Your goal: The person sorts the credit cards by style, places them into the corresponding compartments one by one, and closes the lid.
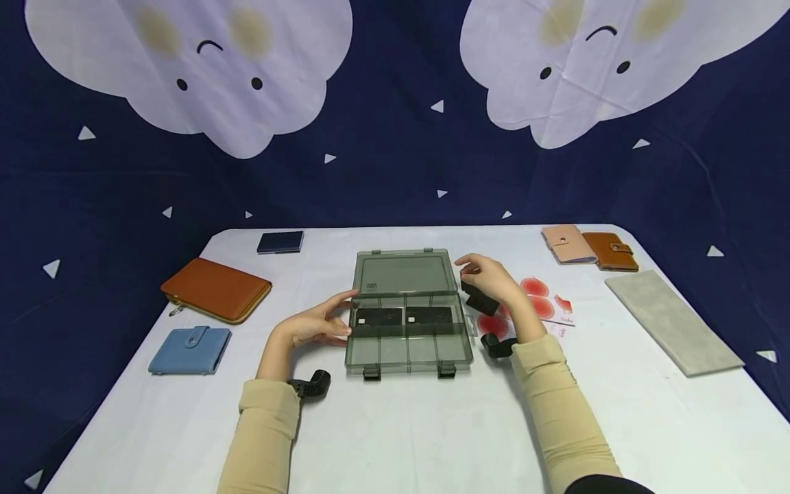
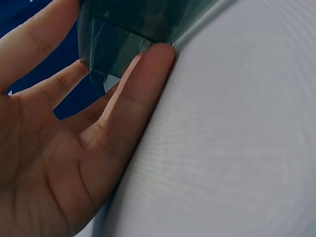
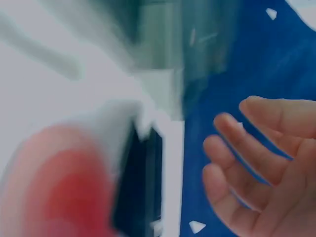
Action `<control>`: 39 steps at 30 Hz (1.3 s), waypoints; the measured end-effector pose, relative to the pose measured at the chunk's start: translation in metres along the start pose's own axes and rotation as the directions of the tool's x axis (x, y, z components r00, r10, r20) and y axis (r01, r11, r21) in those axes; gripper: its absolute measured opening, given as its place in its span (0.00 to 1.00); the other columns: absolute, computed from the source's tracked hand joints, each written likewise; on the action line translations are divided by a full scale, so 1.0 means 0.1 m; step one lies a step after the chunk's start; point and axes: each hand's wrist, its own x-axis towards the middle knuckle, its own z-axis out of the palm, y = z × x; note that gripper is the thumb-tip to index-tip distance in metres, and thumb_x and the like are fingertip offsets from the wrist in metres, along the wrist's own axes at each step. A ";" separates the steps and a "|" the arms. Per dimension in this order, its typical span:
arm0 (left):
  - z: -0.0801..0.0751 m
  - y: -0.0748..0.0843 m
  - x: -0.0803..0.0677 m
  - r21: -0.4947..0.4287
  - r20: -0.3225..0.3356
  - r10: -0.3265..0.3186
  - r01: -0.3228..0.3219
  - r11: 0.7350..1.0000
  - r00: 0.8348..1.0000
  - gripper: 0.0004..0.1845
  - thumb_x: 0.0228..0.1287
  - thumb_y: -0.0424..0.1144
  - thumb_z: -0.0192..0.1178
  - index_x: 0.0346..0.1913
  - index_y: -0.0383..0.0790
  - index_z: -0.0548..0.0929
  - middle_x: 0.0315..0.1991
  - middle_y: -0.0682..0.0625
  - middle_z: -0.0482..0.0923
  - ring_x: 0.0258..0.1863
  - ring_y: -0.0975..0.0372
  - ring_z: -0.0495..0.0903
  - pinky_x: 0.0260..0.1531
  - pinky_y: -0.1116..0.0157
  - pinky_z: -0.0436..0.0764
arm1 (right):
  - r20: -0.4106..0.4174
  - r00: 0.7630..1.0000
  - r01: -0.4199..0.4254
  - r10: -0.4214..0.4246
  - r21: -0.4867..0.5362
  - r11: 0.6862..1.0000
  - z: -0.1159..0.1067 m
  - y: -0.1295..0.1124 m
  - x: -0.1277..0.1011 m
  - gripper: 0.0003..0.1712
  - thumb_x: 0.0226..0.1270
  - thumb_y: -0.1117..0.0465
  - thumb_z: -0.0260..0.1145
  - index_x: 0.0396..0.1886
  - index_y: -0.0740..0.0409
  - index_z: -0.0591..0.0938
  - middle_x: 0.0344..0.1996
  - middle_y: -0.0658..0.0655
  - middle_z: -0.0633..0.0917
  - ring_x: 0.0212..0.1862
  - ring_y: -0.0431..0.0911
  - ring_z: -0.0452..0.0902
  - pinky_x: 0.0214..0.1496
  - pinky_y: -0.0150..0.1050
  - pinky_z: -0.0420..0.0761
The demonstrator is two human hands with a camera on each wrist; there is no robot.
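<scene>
A translucent grey-green compartment box (image 1: 393, 354) lies with its lid (image 1: 407, 273) folded back. Inside sit two black cards, one on the left (image 1: 385, 320) and one on the right (image 1: 430, 316). My left hand (image 1: 311, 325) rests against the box's left side, its fingers spread; the left wrist view shows the thumb (image 2: 143, 94) touching the wall. Just right of the box, my right hand (image 1: 492, 280) hovers over more black cards (image 1: 483, 302). Its fingers are loosely bent with nothing visible between them in the right wrist view (image 3: 266, 163).
Red-and-white printed cards (image 1: 542, 308) lie under the right forearm. A brown zip wallet (image 1: 216, 289), a blue wallet (image 1: 189, 350) and a dark flat case (image 1: 280, 242) are at left. Pink (image 1: 569, 245) and brown (image 1: 607, 252) wallets and a grey one (image 1: 673, 324) lie at right.
</scene>
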 end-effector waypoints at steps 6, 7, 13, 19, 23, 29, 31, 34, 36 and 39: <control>0.00 -0.02 0.01 -0.009 -0.005 -0.001 0.001 1.000 1.000 0.47 0.57 0.25 0.59 0.73 0.49 0.45 0.69 0.39 0.41 0.36 0.63 0.76 0.48 0.55 0.79 | 0.098 0.995 0.006 0.021 -0.271 0.962 0.03 0.19 -0.01 0.28 0.60 0.68 0.57 0.62 0.68 0.67 0.60 0.72 0.68 0.63 0.65 0.60 0.58 0.64 0.62; 0.00 -0.02 0.01 -0.010 -0.005 0.000 0.000 1.000 1.000 0.47 0.57 0.25 0.59 0.73 0.49 0.45 0.69 0.39 0.41 0.35 0.63 0.76 0.48 0.55 0.79 | 0.116 0.992 -0.003 0.040 -0.304 0.953 0.03 0.20 -0.01 0.30 0.61 0.67 0.57 0.64 0.66 0.65 0.63 0.71 0.65 0.65 0.65 0.56 0.59 0.66 0.60; 0.00 -0.01 0.01 -0.006 -0.007 0.005 -0.005 1.000 1.000 0.47 0.57 0.25 0.59 0.73 0.50 0.45 0.69 0.38 0.41 0.36 0.63 0.75 0.48 0.54 0.78 | 0.157 0.977 -0.074 0.143 -0.378 0.923 0.00 0.29 -0.01 0.36 0.61 0.64 0.57 0.69 0.64 0.59 0.66 0.69 0.61 0.66 0.65 0.52 0.57 0.68 0.57; 0.01 -0.02 0.02 -0.001 -0.009 0.007 -0.007 1.000 1.000 0.47 0.57 0.26 0.59 0.73 0.49 0.45 0.69 0.38 0.41 0.36 0.63 0.75 0.48 0.54 0.78 | 0.117 0.976 -0.125 0.183 -0.385 0.914 -0.03 0.35 -0.04 0.39 0.56 0.59 0.64 0.68 0.60 0.62 0.61 0.69 0.64 0.59 0.66 0.56 0.49 0.61 0.61; 0.01 -0.02 0.01 0.000 -0.012 0.004 -0.004 1.000 1.000 0.47 0.57 0.25 0.59 0.73 0.49 0.45 0.69 0.38 0.41 0.35 0.63 0.74 0.48 0.54 0.78 | 0.085 0.982 -0.124 0.168 -0.383 0.915 -0.05 0.38 -0.06 0.37 0.52 0.56 0.69 0.62 0.61 0.69 0.55 0.71 0.68 0.54 0.65 0.60 0.46 0.59 0.62; 0.00 -0.02 0.01 -0.003 -0.007 0.004 -0.004 1.000 1.000 0.47 0.57 0.25 0.59 0.73 0.49 0.44 0.70 0.38 0.40 0.35 0.62 0.74 0.49 0.54 0.78 | 0.023 0.994 -0.096 0.111 -0.348 0.933 -0.06 0.38 -0.06 0.26 0.47 0.58 0.72 0.48 0.60 0.77 0.45 0.66 0.76 0.46 0.61 0.67 0.42 0.55 0.64; 0.00 -0.02 0.01 -0.001 -0.007 0.004 -0.004 1.000 1.000 0.47 0.57 0.25 0.59 0.73 0.49 0.44 0.70 0.38 0.40 0.35 0.63 0.75 0.48 0.55 0.78 | 0.027 0.996 -0.072 0.084 -0.310 0.948 -0.07 0.38 -0.06 0.21 0.48 0.62 0.71 0.43 0.61 0.76 0.40 0.63 0.78 0.42 0.58 0.71 0.42 0.52 0.66; 0.00 -0.02 0.01 0.003 -0.007 0.001 -0.001 1.000 1.000 0.47 0.57 0.25 0.59 0.73 0.49 0.44 0.70 0.38 0.40 0.35 0.63 0.75 0.48 0.55 0.79 | 0.037 0.999 -0.028 0.039 -0.265 0.964 -0.10 0.36 -0.06 0.16 0.49 0.67 0.69 0.37 0.62 0.75 0.33 0.61 0.81 0.35 0.53 0.73 0.39 0.46 0.69; 0.00 -0.02 0.02 0.004 -0.007 0.001 -0.001 1.000 1.000 0.47 0.57 0.25 0.59 0.73 0.50 0.44 0.70 0.39 0.40 0.35 0.63 0.74 0.48 0.55 0.79 | 0.029 0.999 -0.014 0.022 -0.253 0.967 -0.12 0.32 -0.06 0.15 0.49 0.68 0.69 0.37 0.63 0.75 0.33 0.61 0.81 0.35 0.53 0.73 0.38 0.45 0.72; 0.00 -0.01 0.01 0.006 -0.010 0.000 0.000 1.000 1.000 0.47 0.57 0.25 0.59 0.73 0.49 0.44 0.70 0.38 0.40 0.35 0.63 0.75 0.47 0.56 0.79 | -0.026 1.000 -0.018 0.013 -0.223 0.975 -0.16 0.24 -0.08 0.15 0.52 0.69 0.67 0.40 0.62 0.75 0.37 0.65 0.81 0.39 0.57 0.74 0.43 0.50 0.72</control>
